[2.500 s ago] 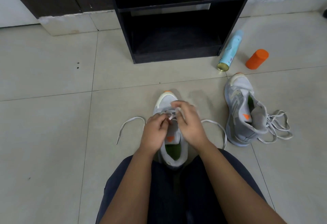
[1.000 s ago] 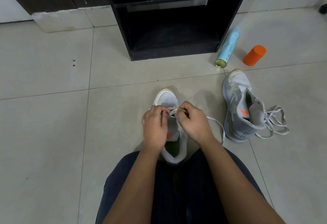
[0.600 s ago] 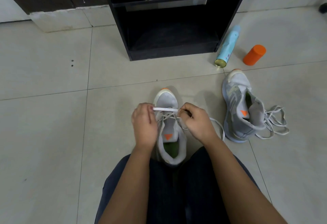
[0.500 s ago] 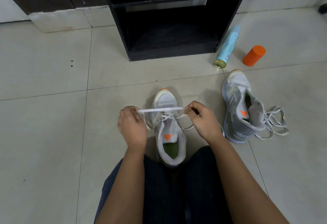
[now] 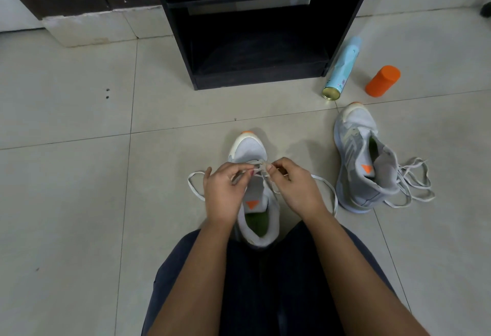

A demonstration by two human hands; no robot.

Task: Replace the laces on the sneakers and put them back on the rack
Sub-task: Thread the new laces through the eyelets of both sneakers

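Pinched by the left hand and the right hand, a flat pale grey lace is held at the front eyelets of the grey mesh sneaker on the floor between the knees, where both ends are best drawn evenly snug

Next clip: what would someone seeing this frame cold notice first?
At centre, the left hand and right hand pinch a lace over the front of a grey sneaker standing between the person's knees. To the right, a second sneaker sits with loose laces spilled beside it. Beyond it, a blue can lies by the black rack, near an orange container.
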